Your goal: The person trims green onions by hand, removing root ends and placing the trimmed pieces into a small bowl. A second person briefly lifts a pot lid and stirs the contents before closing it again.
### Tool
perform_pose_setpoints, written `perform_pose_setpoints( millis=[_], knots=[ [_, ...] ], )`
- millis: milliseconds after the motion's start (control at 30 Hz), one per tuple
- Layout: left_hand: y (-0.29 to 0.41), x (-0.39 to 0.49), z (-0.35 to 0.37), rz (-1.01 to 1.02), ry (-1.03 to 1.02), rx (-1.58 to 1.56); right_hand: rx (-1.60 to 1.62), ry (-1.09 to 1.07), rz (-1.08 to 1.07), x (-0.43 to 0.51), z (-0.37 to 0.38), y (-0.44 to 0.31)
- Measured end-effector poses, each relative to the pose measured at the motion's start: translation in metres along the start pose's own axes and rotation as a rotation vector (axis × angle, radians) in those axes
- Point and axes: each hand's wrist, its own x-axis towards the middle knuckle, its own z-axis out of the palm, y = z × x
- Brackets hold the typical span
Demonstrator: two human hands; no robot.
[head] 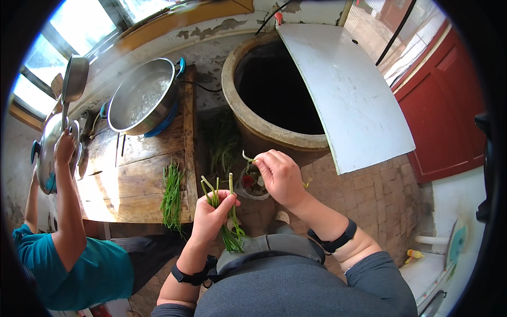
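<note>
My left hand (216, 216) grips a small bunch of green leafy stalks (231, 241), their pale cut-looking ends pointing up and the leaves hanging below. Between the thumb and fingers of my right hand (280, 178) is a thin whitish plant scrap (248, 156). Below that hand a clear plastic bag (259, 192) holds scraps and something red. A heap of similar green stalks (172, 197) lies at the near right edge of the wooden table (138, 198). More greens (225, 146) sit in shadow on the floor between table and vat.
A steel pot of steaming, bubbling water (144, 97) stands on the table. Beside it, a co-worker (87, 269) in a teal shirt holds a saucepan (75, 79) and a large lid (55, 152). A big earthen vat (231, 91) is half covered by a white board (348, 95).
</note>
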Motion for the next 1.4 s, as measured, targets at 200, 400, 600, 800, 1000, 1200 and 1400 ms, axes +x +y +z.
perform_pose_setpoints(
  millis=[200,400,600,800,1000,1200,1400],
  knots=[
    [-0.009,0.002,0.006,0.002,0.059,-0.088,0.828,-0.266,0.582,-0.022,0.024,-0.008],
    [-0.011,0.006,0.011,0.129,0.15,0.151,0.916,-0.344,0.7,-0.028,0.035,-0.009],
    [-0.022,0.014,0.016,0.268,0.254,0.301,0.7,-0.272,0.507,-0.028,0.039,-0.004],
    [-0.021,0.023,0.017,0.111,0.149,0.05,0.722,-0.177,0.469,-0.028,0.042,-0.001],
    [-0.022,0.033,0.017,-0.135,0.158,-0.121,0.103,-0.039,0.078,-0.023,0.045,0.015],
    [-0.029,0.042,0.008,-0.231,0.157,-0.104,-0.046,-0.056,0.008,-0.022,0.054,0.038],
    [-0.029,0.041,-0.009,-0.3,0.161,-0.048,-0.038,-0.13,0.023,-0.022,0.061,0.072]
  ],
)
